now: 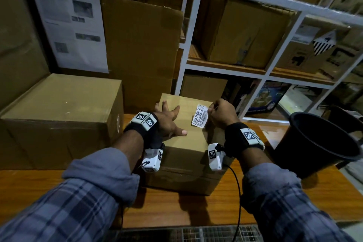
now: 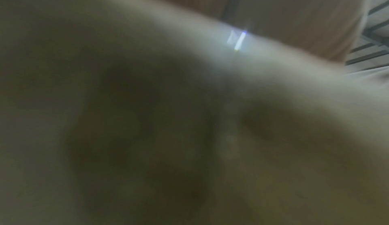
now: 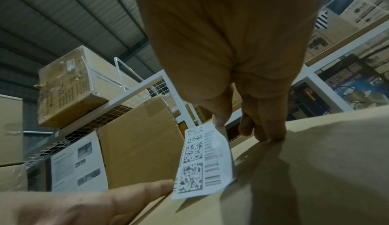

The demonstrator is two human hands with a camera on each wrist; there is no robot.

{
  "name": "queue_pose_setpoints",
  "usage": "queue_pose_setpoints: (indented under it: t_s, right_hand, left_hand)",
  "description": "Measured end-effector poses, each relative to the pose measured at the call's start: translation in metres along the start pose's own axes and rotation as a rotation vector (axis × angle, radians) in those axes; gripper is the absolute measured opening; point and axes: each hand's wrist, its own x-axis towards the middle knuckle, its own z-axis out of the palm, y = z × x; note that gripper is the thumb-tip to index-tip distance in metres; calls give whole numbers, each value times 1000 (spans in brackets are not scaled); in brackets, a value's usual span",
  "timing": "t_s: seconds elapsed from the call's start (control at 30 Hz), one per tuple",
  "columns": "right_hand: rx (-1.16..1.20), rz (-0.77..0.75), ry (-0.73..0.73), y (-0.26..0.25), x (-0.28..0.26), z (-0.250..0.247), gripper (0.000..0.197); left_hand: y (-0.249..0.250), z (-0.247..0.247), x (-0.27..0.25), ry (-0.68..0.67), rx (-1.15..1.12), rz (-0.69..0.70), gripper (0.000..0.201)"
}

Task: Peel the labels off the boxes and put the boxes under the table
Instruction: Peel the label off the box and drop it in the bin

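A small cardboard box (image 1: 184, 155) stands on the wooden table (image 1: 176, 210) in front of me. My left hand (image 1: 169, 118) lies flat on its top with the fingers spread, pressing it down. My right hand (image 1: 220, 113) pinches the far edge of a white barcode label (image 1: 200, 116) that stands lifted off the box top, its near edge still at the cardboard. In the right wrist view the label (image 3: 204, 160) hangs from the right hand's thumb and forefinger above the box (image 3: 294, 170), and the left hand's thumb (image 3: 118, 197) lies beside it. The left wrist view is a blur.
A larger cardboard box (image 1: 59, 120) sits on the table at the left. A black bucket (image 1: 318, 143) stands at the right edge. White shelving (image 1: 198, 31) packed with cartons fills the back, and a printed sheet (image 1: 72, 27) hangs on a tall box.
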Motion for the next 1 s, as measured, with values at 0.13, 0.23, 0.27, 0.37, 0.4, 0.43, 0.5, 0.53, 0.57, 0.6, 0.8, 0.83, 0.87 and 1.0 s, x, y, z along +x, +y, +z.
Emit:
queue_pose_setpoints:
  t_s: [0.13,0.23,0.27,0.37,0.4,0.43,0.5,0.53,0.57,0.6,0.8,0.83,0.87,1.0]
  right_hand:
    - [12,26,12,0,0,0,11]
    - [72,68,4,-2,1,1,11]
    - [103,89,6,-2,2,1,12]
    - [251,156,20,2,11,-2,15]
    - [296,179,25,3,12,-5,17]
    - [332,197,27,2,10,-8,18]
    - [396,217,28,-2,4,-14,18]
    - [423,227,24,-2,2,-15,15]
    - [446,232,24,-2,0,-15,14]
    - [468,232,24,-1,-3,-15,11]
    - [572,219,83,15,-16,-17,14]
    - [576,204,97,19,-17,-18,17]
    - [584,189,109,25,-16,-20,20]
    - [656,185,104,47,-11,-41,27]
  left_hand:
    - [-1,1,3,-4,4,-3,122]
    - [0,1,3,2,8,-5,121]
    - [0,0,3,3,7,-5,121]
    - [0,0,4,-6,1,-5,121]
    - [0,0,4,-7,-1,-3,122]
    - [-1,0,4,-7,0,0,121]
    - [0,0,3,-6,8,4,120]
    - [0,-1,3,-6,18,6,119]
    - [0,-2,2,-5,28,10,119]
    - [0,-2,3,-3,37,11,118]
    - [-23,-6,13,-13,-24,21,123]
    - [-28,-7,12,-11,-44,21,124]
    - [-31,-9,10,-10,-53,22,124]
    - [-26,-8,4,16,-56,-5,120]
